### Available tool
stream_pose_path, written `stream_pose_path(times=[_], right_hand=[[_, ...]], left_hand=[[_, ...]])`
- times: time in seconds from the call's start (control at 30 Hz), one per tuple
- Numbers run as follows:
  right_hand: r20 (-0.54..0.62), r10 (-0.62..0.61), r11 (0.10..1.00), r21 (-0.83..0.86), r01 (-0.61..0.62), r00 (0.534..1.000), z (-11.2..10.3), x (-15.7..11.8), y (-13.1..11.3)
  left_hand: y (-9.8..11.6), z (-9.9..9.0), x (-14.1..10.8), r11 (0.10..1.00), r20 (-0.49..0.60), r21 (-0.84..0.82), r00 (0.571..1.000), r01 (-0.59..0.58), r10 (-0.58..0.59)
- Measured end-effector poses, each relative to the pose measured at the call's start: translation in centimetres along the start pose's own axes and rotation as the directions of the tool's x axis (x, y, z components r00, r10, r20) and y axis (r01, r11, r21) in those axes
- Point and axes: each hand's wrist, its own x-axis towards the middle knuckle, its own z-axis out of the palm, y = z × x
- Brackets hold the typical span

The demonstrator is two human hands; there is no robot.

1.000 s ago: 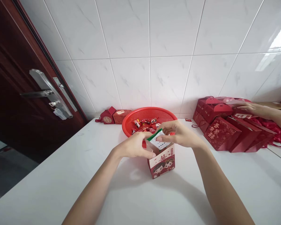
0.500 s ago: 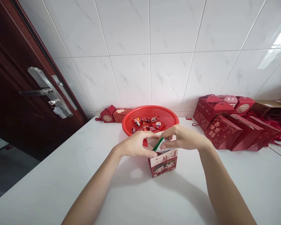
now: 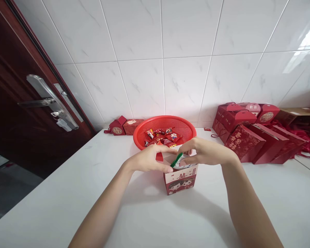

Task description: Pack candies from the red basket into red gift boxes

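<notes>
A red and white candy box (image 3: 181, 182) with two cartoon figures on its front stands upright on the white table, its top uncovered. My left hand (image 3: 150, 159) holds its left side, thumb at the front rim and fingers at the back. My right hand (image 3: 208, 151) reaches over the box mouth from the right, thumb and fingers closed on a white packet with a green edge (image 3: 177, 159). The packet sits partly inside the box. My right fingertips and the lower part of the packet are hidden.
Behind the box, a red plastic basket (image 3: 189, 130) holds several wrapped candies (image 3: 158, 139). Small red boxes (image 3: 130, 127) stand left of it by the tiled wall. Several red gift boxes (image 3: 245, 143) are stacked at the right. A dark door (image 3: 18, 137) is at the left.
The view has shifted slightly. My right hand and the packet have moved a little to the right over the box; my left hand keeps its place on the box.
</notes>
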Motion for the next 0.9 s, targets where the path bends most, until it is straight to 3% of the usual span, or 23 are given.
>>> stream_pose_path(times=[0.17, 0.33, 0.43, 0.53, 0.73, 0.9], right_hand=[[0.018, 0.019, 0.999, -0.042, -0.018, 1.0, 0.1, -0.1, -0.5], [0.045, 0.089, 0.996, -0.021, -0.088, 0.995, 1.0, 0.5, -1.1], [-0.036, 0.033, 0.999, 0.013, -0.032, 0.999, 0.9, 0.4, -1.0], [-0.125, 0.047, 0.997, -0.049, -0.054, 0.991, 0.6, 0.0, -0.9], [-0.09, 0.041, 0.997, -0.067, -0.048, 0.995, 0.4, 0.0, -0.8], [-0.23, 0.084, 0.99, -0.091, -0.107, 0.97, 0.1, -0.4, -0.5]], left_hand=[[0.0, -0.2, 0.0, 1.0, 0.024, 0.01, 0.999, 0.026, -0.026], [0.2, -0.4, 0.0, 0.998, 0.054, -0.01, 0.996, -0.07, 0.07], [0.2, -0.4, -0.1, 0.998, 0.041, -0.008, 0.997, -0.064, 0.064], [0.2, -0.3, -0.1, 1.0, 0.034, -0.014, 0.999, -0.026, 0.027], [0.2, -0.3, -0.1, 0.998, 0.052, 0.015, 0.997, -0.053, 0.052], [0.6, 0.1, -0.1, 0.989, -0.001, 0.117, 0.995, -0.095, 0.096]])
